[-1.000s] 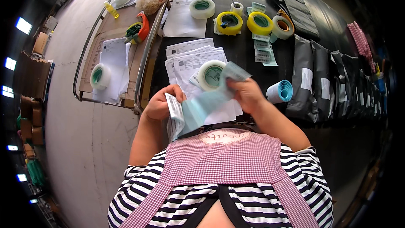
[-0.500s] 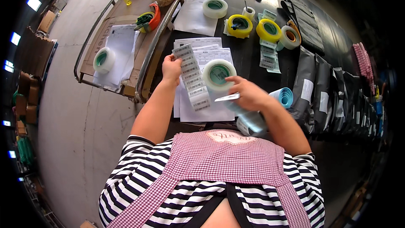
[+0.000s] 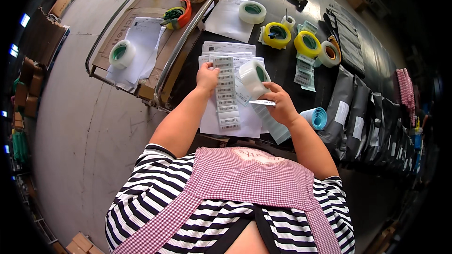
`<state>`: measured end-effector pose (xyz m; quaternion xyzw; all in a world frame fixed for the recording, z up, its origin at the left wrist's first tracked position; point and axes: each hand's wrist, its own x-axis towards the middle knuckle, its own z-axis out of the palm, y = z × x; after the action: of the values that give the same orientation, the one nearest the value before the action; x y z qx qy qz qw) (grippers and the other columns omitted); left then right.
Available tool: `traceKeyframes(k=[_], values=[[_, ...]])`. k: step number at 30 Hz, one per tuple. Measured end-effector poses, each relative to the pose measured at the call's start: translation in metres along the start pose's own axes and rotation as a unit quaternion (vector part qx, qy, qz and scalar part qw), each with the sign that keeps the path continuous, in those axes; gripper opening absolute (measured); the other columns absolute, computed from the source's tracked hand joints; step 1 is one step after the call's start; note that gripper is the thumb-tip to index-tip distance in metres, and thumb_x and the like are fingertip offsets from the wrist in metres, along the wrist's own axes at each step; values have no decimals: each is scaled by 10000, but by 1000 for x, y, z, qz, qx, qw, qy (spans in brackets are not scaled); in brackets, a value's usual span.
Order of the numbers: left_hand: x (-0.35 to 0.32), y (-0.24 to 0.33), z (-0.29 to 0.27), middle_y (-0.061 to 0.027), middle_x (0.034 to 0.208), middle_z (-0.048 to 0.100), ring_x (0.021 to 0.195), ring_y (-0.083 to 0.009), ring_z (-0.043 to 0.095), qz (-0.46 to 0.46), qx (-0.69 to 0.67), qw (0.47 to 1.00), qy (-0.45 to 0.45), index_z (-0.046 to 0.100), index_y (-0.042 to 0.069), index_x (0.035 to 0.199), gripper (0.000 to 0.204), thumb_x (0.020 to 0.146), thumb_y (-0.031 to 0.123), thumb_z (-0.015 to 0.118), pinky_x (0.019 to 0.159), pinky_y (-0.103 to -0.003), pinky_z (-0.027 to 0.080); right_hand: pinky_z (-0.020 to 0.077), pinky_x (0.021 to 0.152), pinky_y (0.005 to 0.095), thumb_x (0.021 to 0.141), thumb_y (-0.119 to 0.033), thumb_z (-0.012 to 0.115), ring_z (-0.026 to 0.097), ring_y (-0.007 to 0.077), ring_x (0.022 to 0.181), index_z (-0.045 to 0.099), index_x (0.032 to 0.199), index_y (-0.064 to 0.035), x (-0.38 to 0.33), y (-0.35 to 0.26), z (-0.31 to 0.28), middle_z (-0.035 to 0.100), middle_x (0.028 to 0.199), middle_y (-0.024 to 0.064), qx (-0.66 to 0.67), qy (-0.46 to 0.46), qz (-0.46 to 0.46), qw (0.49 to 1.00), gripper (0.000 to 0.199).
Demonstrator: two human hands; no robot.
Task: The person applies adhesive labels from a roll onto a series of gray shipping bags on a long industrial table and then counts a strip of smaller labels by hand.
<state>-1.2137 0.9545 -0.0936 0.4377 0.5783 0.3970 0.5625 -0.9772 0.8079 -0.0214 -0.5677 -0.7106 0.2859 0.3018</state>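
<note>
My left hand point(image 3: 207, 76) grips the top of a long strip of barcode labels point(image 3: 226, 94) that lies over a pile of white sheets point(image 3: 226, 113) on the black table point(image 3: 287, 66). My right hand point(image 3: 278, 103) holds a roll of clear tape point(image 3: 253, 76) lifted off the sheets, along with a pale blue backing strip point(image 3: 270, 123) that trails down under the wrist. The two hands are about a hand's width apart.
Two yellow tape rolls point(image 3: 277, 34), a clear roll point(image 3: 252, 11), a light blue roll point(image 3: 316, 117) and label sheets point(image 3: 305, 68) lie on the table. Grey mailer bags point(image 3: 351, 113) line the right side. A cart point(image 3: 141, 42) with cardboard, papers, tape and a dispenser stands at left.
My right hand has picked the clear tape roll up off the sheets. My left hand has laid the barcode strip down flatter on the pile, and the view shifted slightly.
</note>
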Motion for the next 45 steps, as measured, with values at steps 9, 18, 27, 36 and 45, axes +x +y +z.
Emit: traceKeyframes(k=[9,18,27,36,45], values=[[-6,-3,-5,-178,1297,560,1180,-261,568,118,-109,984,-74,484,31,1348,392,966,41,572,989,-365,478,415,1082,419,722,-17,725,479,351,1303,762,901,-82,-7,-48,27,590,1293,142,-99,4,-91,991,194],[-129,66,12,-120,1265,614,1215,-173,562,110,-209,861,-451,479,12,1376,472,976,195,648,1036,-335,445,547,764,288,940,-181,673,677,141,832,684,1055,7,-9,-78,-49,715,965,74,475,77,192,855,221],[-170,80,33,-69,1138,668,1072,-157,635,-25,-145,854,-500,580,-4,1190,352,873,25,732,980,-330,504,501,977,426,1018,-226,447,654,279,1075,565,1240,74,-31,-102,-79,662,1173,181,592,195,184,760,392],[-180,85,31,-54,1154,655,1111,-139,612,-30,-192,798,-571,549,4,1237,409,867,-17,721,1004,-325,482,471,1012,423,1028,-231,421,636,268,1117,547,1274,59,-51,-100,-84,654,1210,161,599,223,177,748,401],[-164,85,10,-76,1229,645,1154,-149,591,-61,57,763,-641,540,11,1340,622,782,27,815,1059,-309,426,499,961,416,1027,-236,431,647,275,1082,568,1256,5,-88,-83,-128,657,1207,132,614,407,99,669,360]])
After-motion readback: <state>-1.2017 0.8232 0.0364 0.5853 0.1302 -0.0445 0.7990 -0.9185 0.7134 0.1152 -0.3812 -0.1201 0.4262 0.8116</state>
